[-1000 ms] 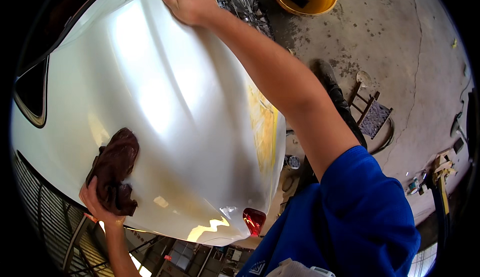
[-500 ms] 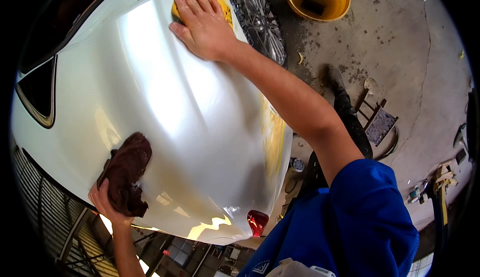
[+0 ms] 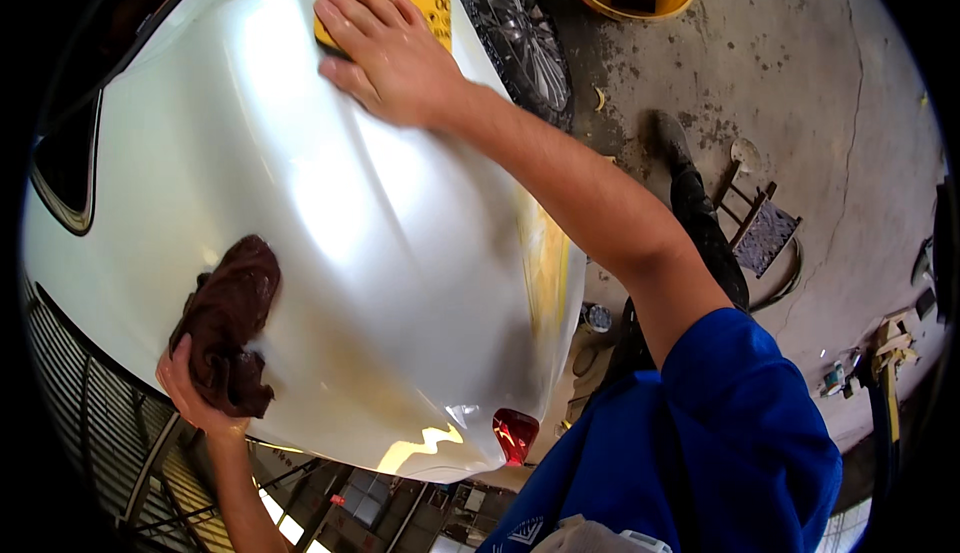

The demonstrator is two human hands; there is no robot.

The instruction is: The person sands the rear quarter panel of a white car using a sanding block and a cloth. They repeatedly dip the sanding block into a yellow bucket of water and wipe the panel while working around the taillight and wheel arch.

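Observation:
A white car body panel [image 3: 330,323] with yellowish patches fills the middle. My right hand [image 3: 395,53] lies on its upper part, fingers laid over a yellow sheet of sandpaper [image 3: 428,15] with dark printing and pressing it to the paint. A dark edge shows beneath the sheet by the thumb; whether this is a block cannot be made out. My left hand [image 3: 195,393], at the panel's lower left, grips a bunched dark brown cloth [image 3: 235,303] that rests on the surface. The cloth hides part of its fingers.
A yellow bucket [image 3: 632,8] with a dark object inside stands on the stained concrete floor. A car wheel [image 3: 520,38] sits past the panel's edge. A small stool [image 3: 765,238] is beside my leg. The red tail light [image 3: 515,436] marks the near corner.
My right hand has slid the sandpaper left and slightly nearer across the panel, and more of the sheet shows. My left hand keeps hold of the cloth. The whole view has shifted a little.

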